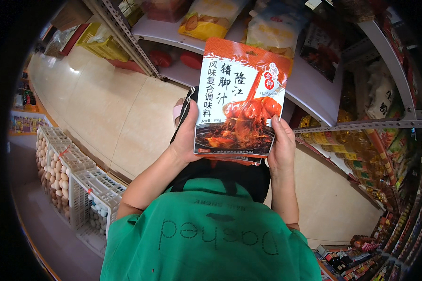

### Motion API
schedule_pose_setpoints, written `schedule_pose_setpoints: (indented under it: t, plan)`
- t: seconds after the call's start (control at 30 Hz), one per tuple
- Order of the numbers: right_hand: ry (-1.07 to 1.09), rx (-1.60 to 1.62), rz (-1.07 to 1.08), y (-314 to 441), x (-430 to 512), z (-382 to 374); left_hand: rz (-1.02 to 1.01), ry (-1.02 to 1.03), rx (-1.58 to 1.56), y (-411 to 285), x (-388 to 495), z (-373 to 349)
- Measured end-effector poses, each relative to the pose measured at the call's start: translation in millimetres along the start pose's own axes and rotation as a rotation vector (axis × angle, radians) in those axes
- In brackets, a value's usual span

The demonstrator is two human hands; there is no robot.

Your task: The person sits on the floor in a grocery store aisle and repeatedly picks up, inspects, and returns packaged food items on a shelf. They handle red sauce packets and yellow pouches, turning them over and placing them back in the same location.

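A small stack of seasoning sauce pouches is held in front of my body. The top seasoning pouch [246, 116] is white and orange, bears writing, and pictures braised meat in a dark pot. My left hand [186, 138] grips the stack's left edge with the thumb along the side. At the lower right edge, my right hand [283, 142] presses its thumb on the front, and its other fingers are mostly hidden behind. Edges of at least one more pouch [239, 161] peek out below the top one.
Beyond the pouches, a metal shelf [313, 95] carries yellow-and-white bags [211, 17] and a dark pouch [320, 49]. Oil bottles [348, 147] line the right. White plastic crates [88, 175] of eggs stand at left. A yellow basket [105, 42] sits near the tiled floor [126, 102].
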State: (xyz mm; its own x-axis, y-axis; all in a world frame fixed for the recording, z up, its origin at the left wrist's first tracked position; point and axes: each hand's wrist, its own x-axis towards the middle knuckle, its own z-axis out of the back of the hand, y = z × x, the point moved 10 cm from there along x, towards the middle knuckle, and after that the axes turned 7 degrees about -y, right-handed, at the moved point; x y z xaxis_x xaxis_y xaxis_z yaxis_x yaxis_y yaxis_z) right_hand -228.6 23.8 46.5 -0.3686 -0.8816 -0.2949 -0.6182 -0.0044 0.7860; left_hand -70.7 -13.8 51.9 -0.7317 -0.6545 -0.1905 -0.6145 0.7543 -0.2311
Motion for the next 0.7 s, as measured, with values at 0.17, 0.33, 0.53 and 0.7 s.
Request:
schedule_pose_setpoints:
  t: [0.17, 0.33, 0.53, 0.7]
  plan:
    - [0.011, 0.024, -0.003, 2.1, -3.1, -3.5, 0.069, -0.032, 0.126, 0.6, -6.1, 14.5]
    - [0.011, 0.0, -0.002, 6.3, -2.4, -3.2, 0.062, -0.111, 0.208, -2.2, -1.9, 19.8]
    - [0.04, 0.022, -0.019, 5.0, -2.5, -2.8, 0.037, -0.168, 0.14, -2.6, -0.3, 31.2]
    - [0.12, 0.037, -0.007, 10.7, -2.9, -8.3, 0.025, -0.143, 0.136, -3.6, -1.5, 25.3]
